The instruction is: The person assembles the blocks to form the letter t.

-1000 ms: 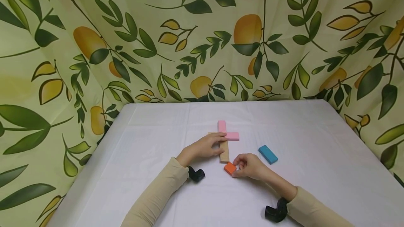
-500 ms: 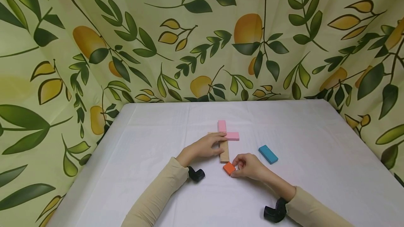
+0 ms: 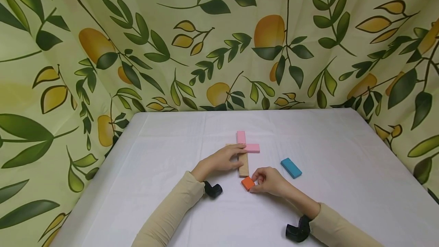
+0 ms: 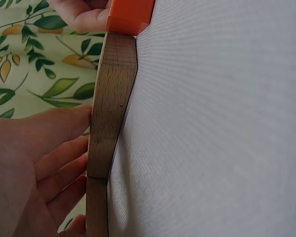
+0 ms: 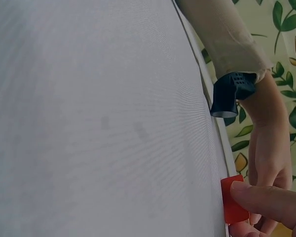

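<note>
My left hand (image 3: 223,159) lies over a row of flat blocks with its fingers extended and their tips touching the blocks. Below those fingers shows a plain wooden block (image 3: 244,167), lengthwise toward me. A second wooden piece is mostly hidden under the hand. Two pink blocks adjoin them, one upright pink block (image 3: 241,137) at the top and one sideways pink block (image 3: 253,148) to the right. My right hand (image 3: 272,181) pinches an orange block (image 3: 247,183) between thumb and fingers, right at the wooden block's near end. The orange block sits turned at an angle to it.
A blue block (image 3: 291,168) lies alone to the right, beyond my right hand. Black wrist cameras sit at both sleeves, such as the left one (image 3: 213,190). A white cloth (image 3: 164,144) covers the table, and a leaf-patterned curtain (image 3: 192,48) hangs behind its far edge.
My right hand has slid the orange block slightly left along the near end of the wooden block. The left hand has stayed in place.
</note>
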Motion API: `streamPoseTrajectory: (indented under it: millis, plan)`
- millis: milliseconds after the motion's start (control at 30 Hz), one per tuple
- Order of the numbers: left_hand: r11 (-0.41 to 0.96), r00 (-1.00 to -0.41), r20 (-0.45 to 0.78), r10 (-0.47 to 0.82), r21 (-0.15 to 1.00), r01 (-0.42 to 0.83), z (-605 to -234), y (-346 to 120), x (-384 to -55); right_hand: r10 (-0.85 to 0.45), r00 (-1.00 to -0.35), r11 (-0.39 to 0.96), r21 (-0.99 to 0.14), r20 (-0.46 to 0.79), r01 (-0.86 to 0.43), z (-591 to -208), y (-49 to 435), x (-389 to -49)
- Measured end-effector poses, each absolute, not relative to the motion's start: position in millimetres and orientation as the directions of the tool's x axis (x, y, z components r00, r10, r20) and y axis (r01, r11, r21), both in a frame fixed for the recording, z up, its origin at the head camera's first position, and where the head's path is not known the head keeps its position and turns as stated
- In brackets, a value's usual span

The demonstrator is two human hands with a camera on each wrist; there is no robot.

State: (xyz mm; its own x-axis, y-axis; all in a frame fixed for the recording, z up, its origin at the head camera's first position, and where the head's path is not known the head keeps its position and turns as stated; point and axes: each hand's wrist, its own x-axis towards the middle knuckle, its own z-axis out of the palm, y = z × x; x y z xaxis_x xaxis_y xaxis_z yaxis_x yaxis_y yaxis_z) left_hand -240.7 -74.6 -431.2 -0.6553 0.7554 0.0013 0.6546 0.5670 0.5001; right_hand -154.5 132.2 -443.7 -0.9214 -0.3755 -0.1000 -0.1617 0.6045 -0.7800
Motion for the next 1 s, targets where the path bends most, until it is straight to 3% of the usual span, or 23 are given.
streamPoseTrajectory:
  millis: [1000]
  plan:
    - [0.581, -0.666, -0.013, 0.746, 0.502, 0.64, -432.5, -74.4, -241.2, -0.259, -0.958, 0.672, -0.735, -0.123, -0.088, -440.4, 123.5, -147.7]
